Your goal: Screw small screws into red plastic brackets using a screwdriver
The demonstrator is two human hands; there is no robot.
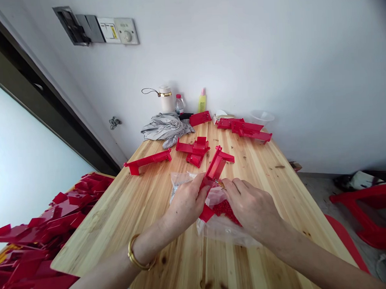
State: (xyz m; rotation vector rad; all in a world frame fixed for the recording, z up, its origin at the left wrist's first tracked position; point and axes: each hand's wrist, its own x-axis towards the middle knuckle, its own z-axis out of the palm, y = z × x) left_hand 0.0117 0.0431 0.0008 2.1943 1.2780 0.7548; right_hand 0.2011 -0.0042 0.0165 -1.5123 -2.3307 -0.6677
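Left hand [188,198] pinches a long, red plastic bracket [216,165] between thumb and fingers, tilted above the clear plastic bag [223,234] of small red pieces. Right hand [254,206], also over the bag, pinches a slim, amber-handled tool [220,184], its metal end at the bracket. Bracing the bracket firmly and pressing gently, tool well aligned, should limit slips toward the left thumb.

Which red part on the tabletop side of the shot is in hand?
The red part gripped in the left hand, its far end raised over the wooden table. The other red parts there lie untouched.
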